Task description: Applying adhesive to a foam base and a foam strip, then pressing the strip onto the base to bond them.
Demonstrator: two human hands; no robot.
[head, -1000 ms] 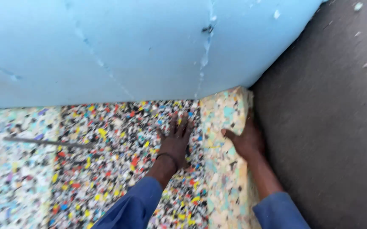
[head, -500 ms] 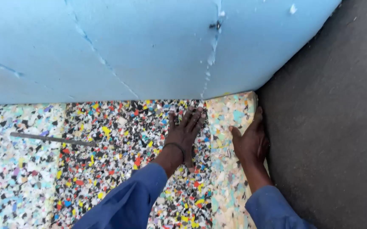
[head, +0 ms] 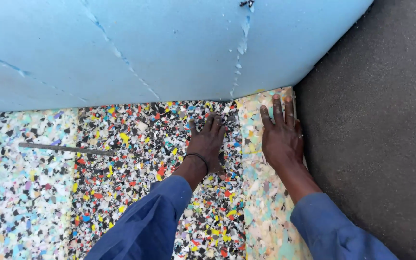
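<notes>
My left hand (head: 209,142) lies flat, fingers together, on a dark multicoloured speckled foam slab (head: 131,163). A thin dark band circles its wrist. My right hand (head: 280,132) presses flat on a paler, cream speckled foam strip (head: 261,202) along the slab's right edge, fingertips near its far corner. A large light blue foam sheet (head: 160,48) overlaps the far ends of both pieces. Both arms wear blue sleeves.
A thin dark rod (head: 63,148) lies across the foam at the left. A paler speckled foam section (head: 20,192) fills the left side. Dark grey floor (head: 381,125) lies to the right of the foam edge.
My right hand has turned from gripping the strip's outer edge to lying flat on top of it, further forward. My left hand stays pressed on the dark slab.
</notes>
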